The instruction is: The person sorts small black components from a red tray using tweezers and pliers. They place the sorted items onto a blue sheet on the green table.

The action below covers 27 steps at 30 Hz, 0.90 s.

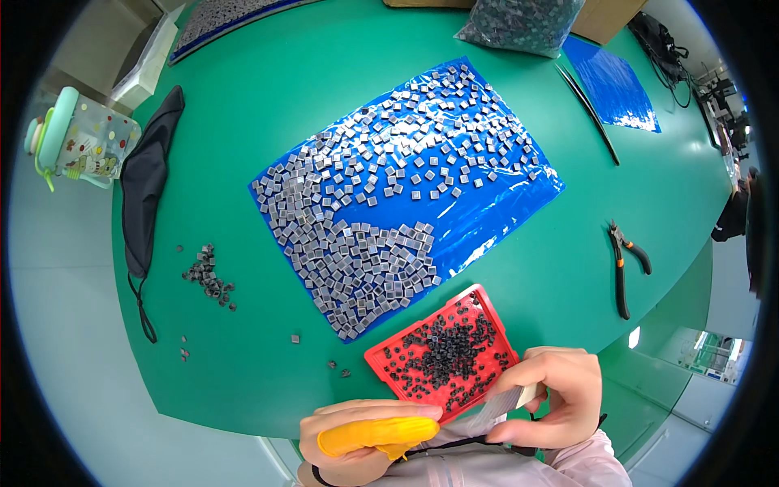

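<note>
My left hand (369, 438), with a yellow finger cot on one finger, is closed at the near edge of a red tray (375, 357). Its fingertips meet the tray's rim; their undersides are hidden. Many tiny black parts (450, 349) lie in the tray, thickest in the middle. At the tray's near right corner, my right hand (564, 398) pinches a pale flat thing with a grey, fanned end, like a small brush (499, 408). Beyond the tray, a blue plastic sheet (475, 211) carries many small grey square pieces (349, 252), dense on its left and near side.
Cutting pliers (620, 264) and tweezers (591, 114) lie to the right, near another blue sheet (617, 85). A filled clear bag (519, 24) stands at the back. Leftward are a black mask-like cloth (148, 187), a cup (89, 142) and loose dark bits (208, 276).
</note>
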Tool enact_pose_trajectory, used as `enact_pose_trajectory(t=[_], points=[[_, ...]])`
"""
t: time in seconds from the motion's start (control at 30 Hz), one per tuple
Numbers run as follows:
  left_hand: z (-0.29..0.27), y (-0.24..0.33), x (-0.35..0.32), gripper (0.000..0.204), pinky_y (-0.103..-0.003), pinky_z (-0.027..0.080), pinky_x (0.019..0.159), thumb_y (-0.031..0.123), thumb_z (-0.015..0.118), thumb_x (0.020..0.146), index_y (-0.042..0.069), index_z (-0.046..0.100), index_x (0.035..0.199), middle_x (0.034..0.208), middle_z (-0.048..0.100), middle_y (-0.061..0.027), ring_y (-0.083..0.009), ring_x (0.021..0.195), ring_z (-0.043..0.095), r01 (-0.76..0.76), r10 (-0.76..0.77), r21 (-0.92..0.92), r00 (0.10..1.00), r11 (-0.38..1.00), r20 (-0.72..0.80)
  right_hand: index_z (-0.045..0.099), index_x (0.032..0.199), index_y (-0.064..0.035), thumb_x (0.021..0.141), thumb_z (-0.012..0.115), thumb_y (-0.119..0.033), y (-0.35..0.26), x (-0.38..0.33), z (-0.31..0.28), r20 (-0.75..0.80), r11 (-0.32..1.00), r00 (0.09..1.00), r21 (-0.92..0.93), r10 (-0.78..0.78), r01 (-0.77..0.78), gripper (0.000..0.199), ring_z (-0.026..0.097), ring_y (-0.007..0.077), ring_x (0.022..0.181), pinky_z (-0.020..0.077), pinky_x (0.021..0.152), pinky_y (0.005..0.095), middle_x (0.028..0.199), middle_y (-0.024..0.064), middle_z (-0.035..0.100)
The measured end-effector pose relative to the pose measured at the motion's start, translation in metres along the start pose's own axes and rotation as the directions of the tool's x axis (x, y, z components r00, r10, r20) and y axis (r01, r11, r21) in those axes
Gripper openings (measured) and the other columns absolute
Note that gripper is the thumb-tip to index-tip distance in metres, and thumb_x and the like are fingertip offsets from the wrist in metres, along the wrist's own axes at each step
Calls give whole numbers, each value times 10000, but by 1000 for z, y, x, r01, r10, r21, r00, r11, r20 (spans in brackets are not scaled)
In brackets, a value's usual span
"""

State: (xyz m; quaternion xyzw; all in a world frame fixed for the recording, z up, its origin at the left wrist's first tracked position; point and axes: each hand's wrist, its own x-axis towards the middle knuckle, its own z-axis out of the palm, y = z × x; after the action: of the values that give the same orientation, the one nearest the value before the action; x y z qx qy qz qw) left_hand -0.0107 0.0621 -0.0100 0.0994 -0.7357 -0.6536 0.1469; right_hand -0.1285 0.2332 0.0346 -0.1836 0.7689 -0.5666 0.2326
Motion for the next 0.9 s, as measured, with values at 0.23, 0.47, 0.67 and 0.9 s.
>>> enact_pose_trajectory(t=[0.23, 0.47, 0.67, 0.9], points=[[3, 3, -5, 148, -285, 561, 668, -18, 716, 730, -95, 693, 854, 830, 704, -185, -251, 737, 695, 42, -40, 31, 998, 999, -49, 737, 802, -113, 602, 862, -117, 8, 4, 9, 121, 897, 924, -224, -362, 380, 235, 374, 108, 427, 246, 438, 264, 508, -49, 457], [-1, 1, -2, 162, -280, 560, 664, -14, 696, 743, -100, 693, 880, 851, 706, -187, -245, 737, 696, -13, 11, 108, 1000, 994, 15, 739, 859, -129, 635, 856, -166, 6, 8, 10, 220, 754, 839, -370, -497, 543, 255, 323, 100, 421, 225, 458, 278, 494, -63, 319], [-1, -1, -2, 162, -276, 553, 652, 32, 647, 780, -83, 699, 881, 861, 710, -175, -250, 743, 697, 2, -2, -5, 999, 1000, 39, 730, 860, -134, 658, 842, -163, 7, 6, 12, 218, 712, 810, -389, -545, 584, 233, 309, 88, 418, 221, 464, 270, 498, -68, 319], [-4, 3, 3, 180, -296, 553, 672, 69, 631, 795, -76, 701, 874, 874, 712, -174, -255, 751, 698, -57, 53, 32, 991, 998, 122, 709, 773, -132, 607, 806, -114, 5, 7, 10, 260, 670, 786, -415, -561, 615, 193, 304, 86, 407, 236, 475, 262, 484, -70, 294]])
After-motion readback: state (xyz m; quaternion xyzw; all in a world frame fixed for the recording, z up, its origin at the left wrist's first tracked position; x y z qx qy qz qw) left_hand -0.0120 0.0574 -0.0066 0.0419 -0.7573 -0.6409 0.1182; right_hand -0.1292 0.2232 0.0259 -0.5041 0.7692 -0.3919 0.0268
